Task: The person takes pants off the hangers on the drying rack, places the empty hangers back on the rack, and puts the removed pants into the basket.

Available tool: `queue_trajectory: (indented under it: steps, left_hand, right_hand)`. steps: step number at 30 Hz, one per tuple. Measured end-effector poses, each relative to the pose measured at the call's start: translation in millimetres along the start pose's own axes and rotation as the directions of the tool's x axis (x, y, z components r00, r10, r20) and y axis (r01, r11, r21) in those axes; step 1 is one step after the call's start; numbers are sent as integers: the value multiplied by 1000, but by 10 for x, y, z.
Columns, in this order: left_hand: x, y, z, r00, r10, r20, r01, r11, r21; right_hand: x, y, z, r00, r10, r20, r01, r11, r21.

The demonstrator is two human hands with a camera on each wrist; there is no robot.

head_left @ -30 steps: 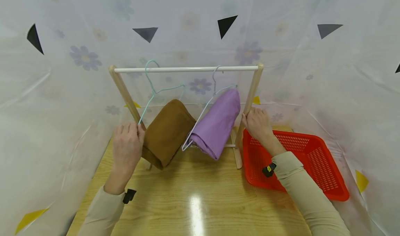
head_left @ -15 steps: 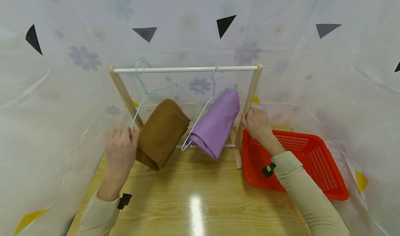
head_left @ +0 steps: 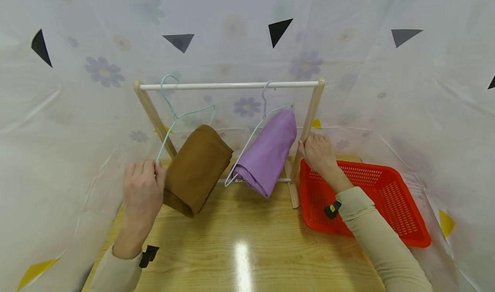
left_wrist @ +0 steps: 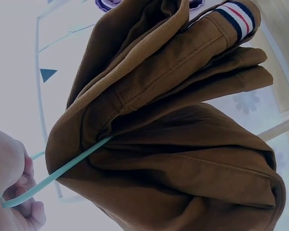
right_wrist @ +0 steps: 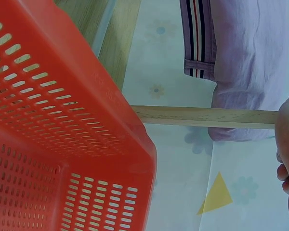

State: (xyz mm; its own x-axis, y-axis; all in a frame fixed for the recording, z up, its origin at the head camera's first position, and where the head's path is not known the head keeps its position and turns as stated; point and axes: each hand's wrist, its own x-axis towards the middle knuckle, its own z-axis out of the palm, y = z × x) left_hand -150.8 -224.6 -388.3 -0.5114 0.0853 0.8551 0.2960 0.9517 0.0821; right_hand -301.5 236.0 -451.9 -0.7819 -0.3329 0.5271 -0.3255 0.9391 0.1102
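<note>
My left hand [head_left: 142, 193] grips the lower corner of a mint-green hanger [head_left: 166, 138], whose hook passes over the rack's white rail [head_left: 224, 86] near its left end. Folded brown cloth [head_left: 198, 167] hangs over that hanger; the left wrist view shows the brown cloth [left_wrist: 183, 173] with a striped band, and the hanger wire [left_wrist: 58, 172] running into my curled fingers [left_wrist: 26, 192]. My right hand [head_left: 319, 154] holds the rack's right wooden post [head_left: 314, 107], also seen as a post [right_wrist: 207, 117] in the right wrist view. Folded purple cloth [head_left: 270, 152] hangs on a pale hanger [head_left: 251, 139] between them.
A red perforated basket [head_left: 402, 206] stands on the wooden table [head_left: 216, 244] at the right, under my right forearm and close to the rack's right foot [head_left: 292, 189]. Behind the rack is a flowered curtain [head_left: 232, 38] with black triangles.
My left hand has moved left and slightly down, and the green hanger with the brown cloth has slid left along the rail. My right hand and the purple cloth have stayed in place.
</note>
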Motion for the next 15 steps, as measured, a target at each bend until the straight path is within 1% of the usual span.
queue_trajectory:
  steps: [6,9,12,15]
  left_hand:
    - [-5,-9,-17,1000,-6,0,6,1000,17]
    - [-8,-10,-27,1000,-15,-3,15,1000,11]
    - [-16,-3,-47,1000,-29,-7,29,1000,-1]
    - [-27,9,-72,999,-35,-11,35,999,-8]
  right_hand:
    - [4,-9,32,999,-28,-39,28,1000,-10]
    - [7,-12,40,999,-29,-45,29,1000,-9]
    - [5,-18,34,999,-25,-38,24,1000,-6]
    - [3,-23,10,1000,-14,-8,14,1000,-1]
